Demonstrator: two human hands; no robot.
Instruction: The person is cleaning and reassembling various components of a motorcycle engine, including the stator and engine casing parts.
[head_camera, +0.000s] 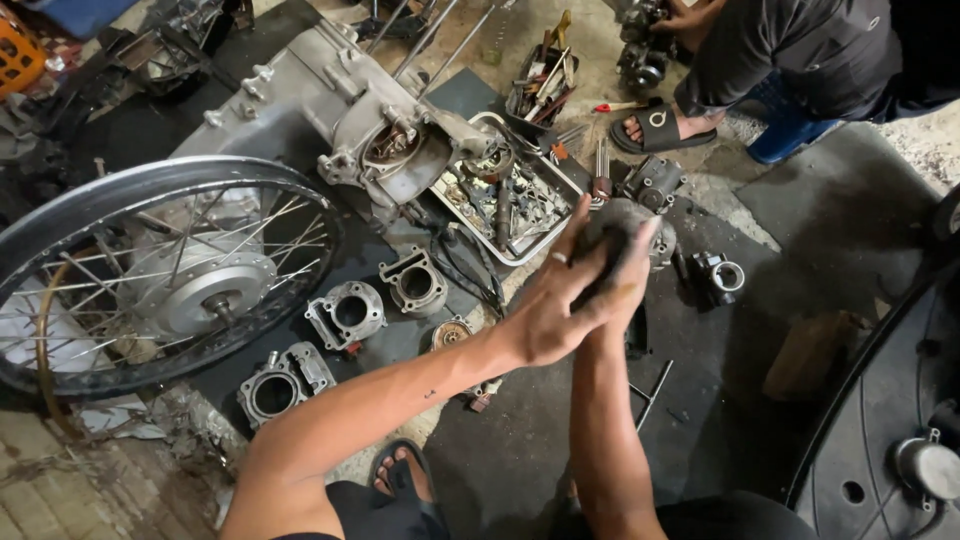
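Note:
A dark grey metal engine part (612, 228) is held up in front of me between both hands. My left hand (555, 300), a ring on one finger, wraps over its near side. My right hand (628, 285) grips it from the right and below, fingers greasy. Beneath the hands, on the dark floor mat, lie other small engine pieces (718, 277). The held part is largely hidden by my fingers.
A spoked wheel (150, 270) lies at left. An engine crankcase (340, 110) and a metal tray of small parts (545, 240) sit ahead; three cylinder blocks (345, 315) lie nearby. Another person in dark clothes crouches top right (800, 50). A black round object (890, 420) fills the lower right.

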